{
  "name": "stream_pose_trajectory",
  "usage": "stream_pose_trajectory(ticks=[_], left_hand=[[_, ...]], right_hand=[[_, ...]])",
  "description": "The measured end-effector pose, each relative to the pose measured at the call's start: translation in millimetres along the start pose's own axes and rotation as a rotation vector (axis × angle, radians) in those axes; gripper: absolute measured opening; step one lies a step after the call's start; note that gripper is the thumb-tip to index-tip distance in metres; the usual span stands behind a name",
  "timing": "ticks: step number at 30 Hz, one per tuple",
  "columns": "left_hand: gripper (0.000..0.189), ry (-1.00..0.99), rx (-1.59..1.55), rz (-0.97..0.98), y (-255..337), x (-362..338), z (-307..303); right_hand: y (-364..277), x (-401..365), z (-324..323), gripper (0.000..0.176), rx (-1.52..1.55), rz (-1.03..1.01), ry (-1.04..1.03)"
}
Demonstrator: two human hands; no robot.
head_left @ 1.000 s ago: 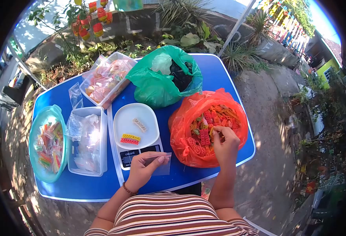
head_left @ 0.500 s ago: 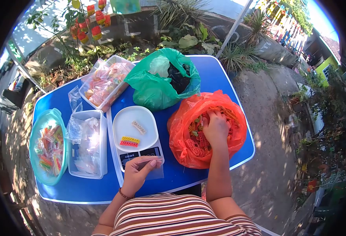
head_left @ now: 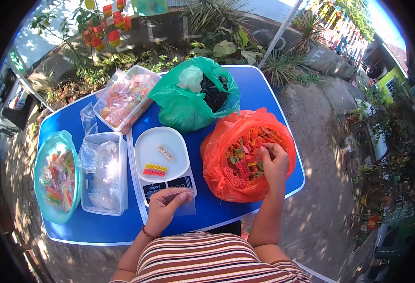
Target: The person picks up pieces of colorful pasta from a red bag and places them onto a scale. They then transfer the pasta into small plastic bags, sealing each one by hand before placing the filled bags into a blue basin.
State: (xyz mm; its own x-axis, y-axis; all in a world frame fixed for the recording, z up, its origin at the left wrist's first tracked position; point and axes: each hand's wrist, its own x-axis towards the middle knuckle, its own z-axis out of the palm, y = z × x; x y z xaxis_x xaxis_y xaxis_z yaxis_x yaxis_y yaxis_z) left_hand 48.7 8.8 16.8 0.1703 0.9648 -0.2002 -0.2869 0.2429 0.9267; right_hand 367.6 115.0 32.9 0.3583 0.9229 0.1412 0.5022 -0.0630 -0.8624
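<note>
My left hand [head_left: 167, 207] pinches a small clear plastic bag [head_left: 185, 206] in front of the kitchen scale [head_left: 192, 180]. On the scale's white tray [head_left: 182, 150] lie a pale spiral cracker [head_left: 166, 153], a yellow cracker [head_left: 156, 167] and a pink cracker [head_left: 154, 172]. Over the open red plastic bag [head_left: 213, 167], my right hand [head_left: 275, 162] is closed in a pinch at the heap of red, orange, yellow and green crackers [head_left: 243, 165]. Whatever is between those fingertips is too small to make out.
At the left stand a teal basin [head_left: 41, 162] of filled packets and a clear container [head_left: 125, 198] of plastic bags. Behind are another container [head_left: 143, 111] with packets and a green plastic bag [head_left: 179, 113]. Everything rests on a blue table [head_left: 259, 92].
My right hand has drawn back toward the bag's right side and its fingers have come up from the crackers. My left hand holds its place with the clear bag.
</note>
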Motion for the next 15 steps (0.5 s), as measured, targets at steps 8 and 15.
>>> stream_pose_trajectory(ticks=[8, 15], left_hand=[[0.023, 0.002, 0.006, 0.005, -1, -2, 1], [0.023, 0.010, -0.003, 0.013, -2, -5, 0]], right_hand=[[-11, 0, 1, 0.016, -0.264, -0.086, 0.048], [-26, 2, 11, 0.012, -0.509, -0.289, -0.053]])
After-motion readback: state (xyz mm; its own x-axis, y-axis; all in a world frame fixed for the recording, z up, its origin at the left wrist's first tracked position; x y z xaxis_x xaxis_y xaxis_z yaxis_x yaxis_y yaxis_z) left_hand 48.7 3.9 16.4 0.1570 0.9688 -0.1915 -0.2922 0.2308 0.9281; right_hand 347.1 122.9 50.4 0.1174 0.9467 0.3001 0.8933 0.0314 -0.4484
